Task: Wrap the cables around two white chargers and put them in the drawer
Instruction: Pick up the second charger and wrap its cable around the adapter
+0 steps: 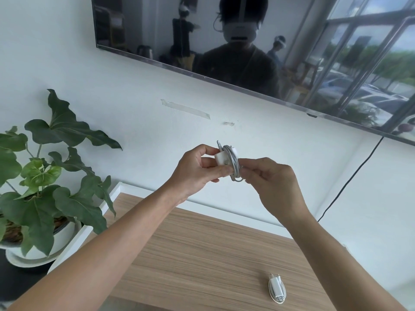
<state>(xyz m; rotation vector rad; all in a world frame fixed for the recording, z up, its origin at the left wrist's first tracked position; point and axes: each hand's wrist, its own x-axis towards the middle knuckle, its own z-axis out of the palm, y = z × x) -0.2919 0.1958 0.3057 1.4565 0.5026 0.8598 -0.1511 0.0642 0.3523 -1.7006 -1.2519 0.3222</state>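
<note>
The left hand is pinching a white charger while the right hand is seemingly tucking its cable end, the wrapped second charger lying below, drawer next.

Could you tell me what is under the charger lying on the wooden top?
The wrapped charger rests directly on the wooden top. A drawer is not in view.

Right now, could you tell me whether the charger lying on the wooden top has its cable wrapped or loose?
Wrapped: the charger on the wooden top has its cable coiled snugly around it.
</note>
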